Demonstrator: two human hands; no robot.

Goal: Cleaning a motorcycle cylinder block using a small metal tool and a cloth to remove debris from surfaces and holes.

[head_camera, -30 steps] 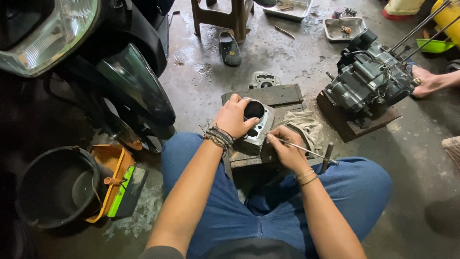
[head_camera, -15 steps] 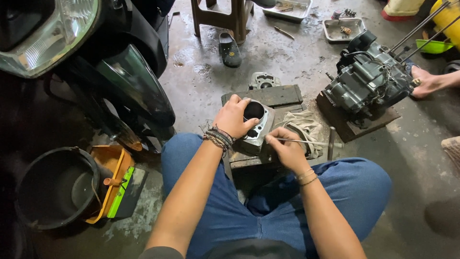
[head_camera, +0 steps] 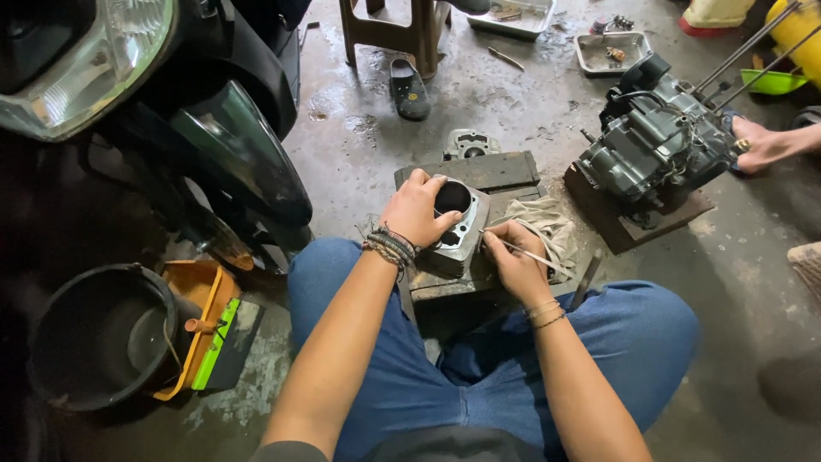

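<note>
Left hand [head_camera: 416, 208] clamps the engine cylinder [head_camera: 457, 224]; right hand [head_camera: 513, 261], grip closed, holds a thin tool [head_camera: 532, 254]

— What are we wearing, low in the frame?
— Blue jeans [head_camera: 616, 342], dark braided bands on our left wrist [head_camera: 392, 246], thin bangles on our right wrist [head_camera: 544, 313]. Arms bare.

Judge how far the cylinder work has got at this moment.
Done: the cylinder block is off the engine and lies on a wooden board. In hand: the left hand steadies the block while the right hand works a thin metal tool against its edge. Left: the engine's studs are bare, so refitting looks undone.
</note>
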